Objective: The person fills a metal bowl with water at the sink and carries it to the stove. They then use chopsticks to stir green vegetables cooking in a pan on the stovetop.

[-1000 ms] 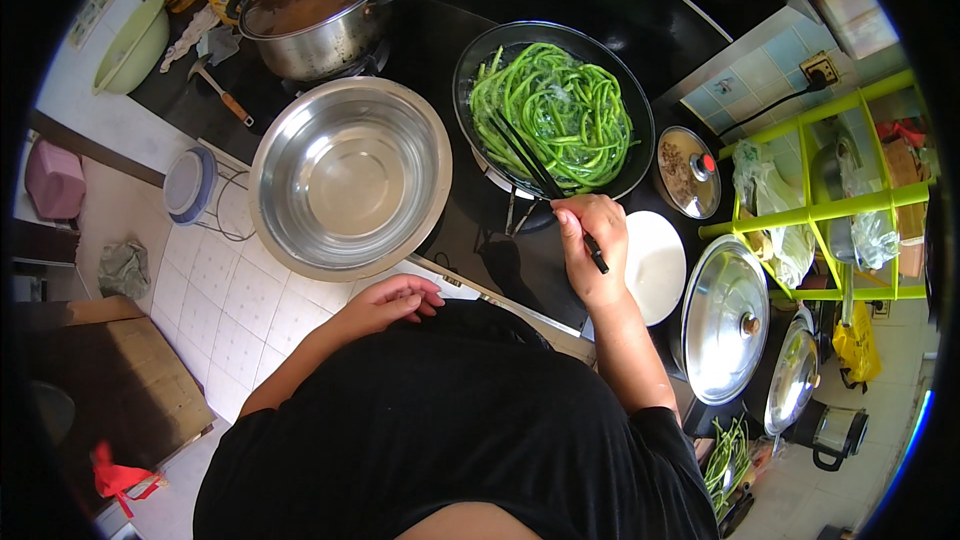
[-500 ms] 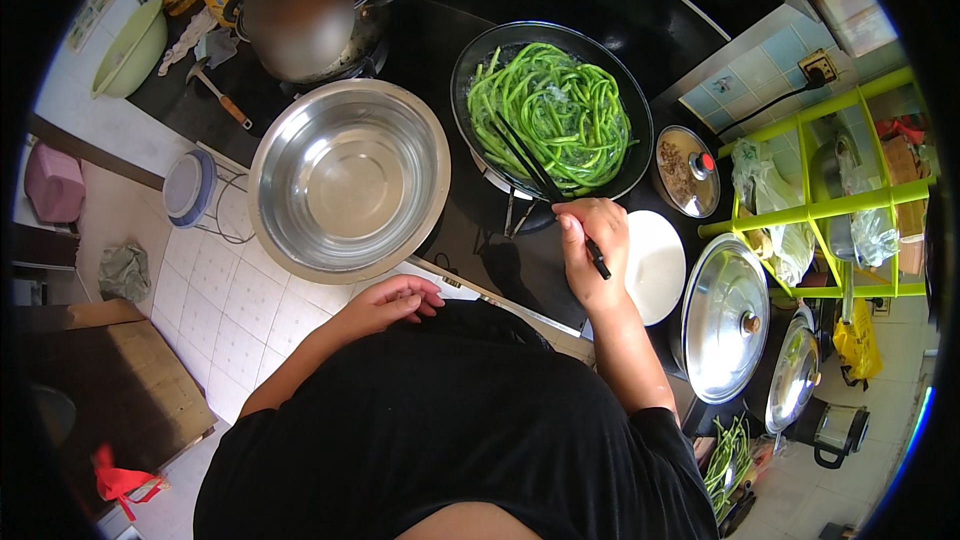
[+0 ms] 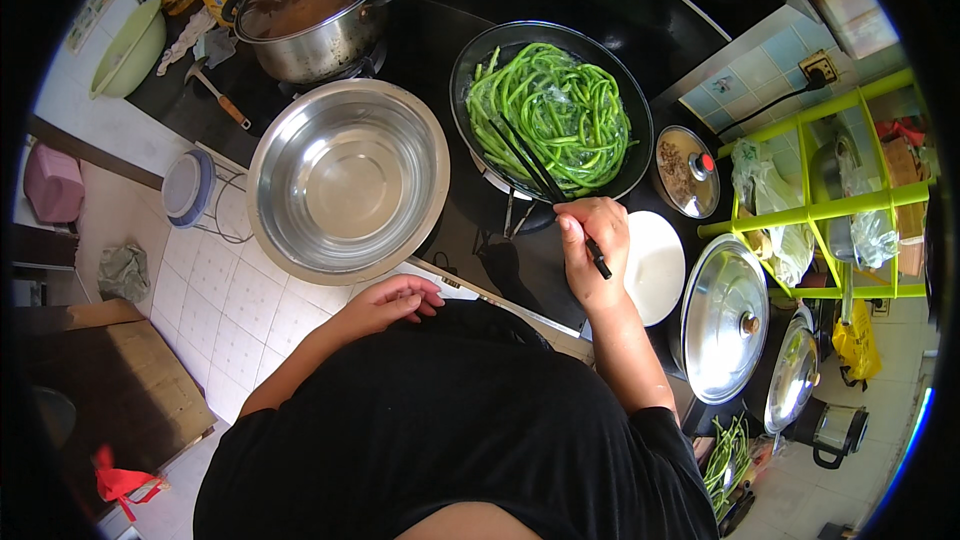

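Observation:
A black pan (image 3: 468, 70) full of long green beans (image 3: 555, 110) sits on the dark stove. My right hand (image 3: 590, 245) is closed around a pair of black chopsticks (image 3: 530, 165) whose tips reach into the beans. My left hand (image 3: 392, 302) rests with loosely curled fingers at the counter's front edge, just below a large empty steel bowl (image 3: 345, 180), and holds nothing.
A lidded steel pot (image 3: 315, 15) stands at the back left, a green bowl (image 3: 130, 48) beyond it. Right of the pan lie a small glass lid (image 3: 686, 172), a white plate (image 3: 655, 265) and two large steel lids (image 3: 725, 315). A green rack (image 3: 830, 205) holds bags.

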Demonstrator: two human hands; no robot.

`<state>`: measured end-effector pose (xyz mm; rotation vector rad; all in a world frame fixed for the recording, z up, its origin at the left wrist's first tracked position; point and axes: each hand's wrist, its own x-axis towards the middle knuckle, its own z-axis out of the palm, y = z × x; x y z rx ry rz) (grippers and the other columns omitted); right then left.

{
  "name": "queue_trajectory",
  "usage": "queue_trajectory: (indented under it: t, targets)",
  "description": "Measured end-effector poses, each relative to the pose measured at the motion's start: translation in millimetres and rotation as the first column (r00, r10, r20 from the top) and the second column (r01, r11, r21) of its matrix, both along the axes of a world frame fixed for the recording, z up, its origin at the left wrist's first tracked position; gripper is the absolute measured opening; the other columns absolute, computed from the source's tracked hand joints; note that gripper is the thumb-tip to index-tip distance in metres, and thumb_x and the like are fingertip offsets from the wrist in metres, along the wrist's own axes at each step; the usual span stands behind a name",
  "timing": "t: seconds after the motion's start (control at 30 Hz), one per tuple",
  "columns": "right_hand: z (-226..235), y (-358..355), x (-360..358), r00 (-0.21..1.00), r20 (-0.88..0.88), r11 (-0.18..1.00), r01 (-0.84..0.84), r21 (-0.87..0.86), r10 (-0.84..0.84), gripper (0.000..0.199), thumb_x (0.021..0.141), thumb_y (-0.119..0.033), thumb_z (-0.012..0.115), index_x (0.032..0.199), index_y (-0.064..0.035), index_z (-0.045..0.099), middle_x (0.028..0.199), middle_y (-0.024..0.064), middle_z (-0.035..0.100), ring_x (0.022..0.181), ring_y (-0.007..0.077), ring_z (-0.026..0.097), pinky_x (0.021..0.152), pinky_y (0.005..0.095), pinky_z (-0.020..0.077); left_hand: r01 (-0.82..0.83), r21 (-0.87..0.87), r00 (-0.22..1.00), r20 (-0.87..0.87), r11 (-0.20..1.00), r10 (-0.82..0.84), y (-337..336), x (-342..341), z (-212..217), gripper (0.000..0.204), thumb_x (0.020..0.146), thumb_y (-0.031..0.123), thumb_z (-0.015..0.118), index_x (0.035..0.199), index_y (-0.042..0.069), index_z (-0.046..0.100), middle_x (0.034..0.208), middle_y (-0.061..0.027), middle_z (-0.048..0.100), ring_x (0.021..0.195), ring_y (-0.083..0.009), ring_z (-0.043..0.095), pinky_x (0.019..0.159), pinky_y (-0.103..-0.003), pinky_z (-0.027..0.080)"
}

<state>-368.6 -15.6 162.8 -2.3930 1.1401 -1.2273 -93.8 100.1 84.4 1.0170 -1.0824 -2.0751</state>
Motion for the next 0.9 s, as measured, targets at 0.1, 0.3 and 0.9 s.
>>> queue_trajectory:
  t: [0.1,0.3,0.9]
  targets:
    - [-0.2,-0.4,0.5,1.0,0.001,1.0,-0.002,-0.006,0.002,0.007,0.076,-0.012,0.065,0.076,-0.0067,0.06,0.075,0.0042,0.062,0.068,0.0241,0.055,0.068,0.0342,0.0385,0.004,-0.021,1.0,0.006,1.0,-0.004,-0.7,0.1,0.6,0.032,0.095,0.022,0.045,0.122,0.006,0.048,0.114,-0.008,0.055,0.103,-0.0172,0.054,0.087,-0.031,0.045]
    - [1.2,-0.2,1.6,1.0,-0.001,1.0,-0.006,0.0,0.006,0.007,0.076,-0.011,0.065,0.076,-0.007,0.06,0.074,0.0039,0.062,0.068,0.0244,0.055,0.068,0.0344,0.0383,-0.002,-0.005,1.0,-0.003,1.0,0.002,-0.2,0.4,-0.1,0.031,0.095,0.022,0.045,0.122,0.005,0.048,0.114,-0.0084,0.055,0.103,-0.0176,0.054,0.087,-0.031,0.045]
    - [1.2,4.8,8.0,0.987,-0.139,0.994,-0.096,-0.062,0.086,0.008,0.075,-0.007,0.064,0.077,-0.008,0.057,0.075,0.0025,0.061,0.069,0.0234,0.054,0.068,0.0346,0.0363,0.01,-0.016,1.0,-0.005,1.0,-0.01,-1.0,0.5,-1.3,0.031,0.095,0.022,0.045,0.121,0.006,0.049,0.115,-0.0079,0.055,0.104,-0.0173,0.054,0.087,-0.031,0.045]
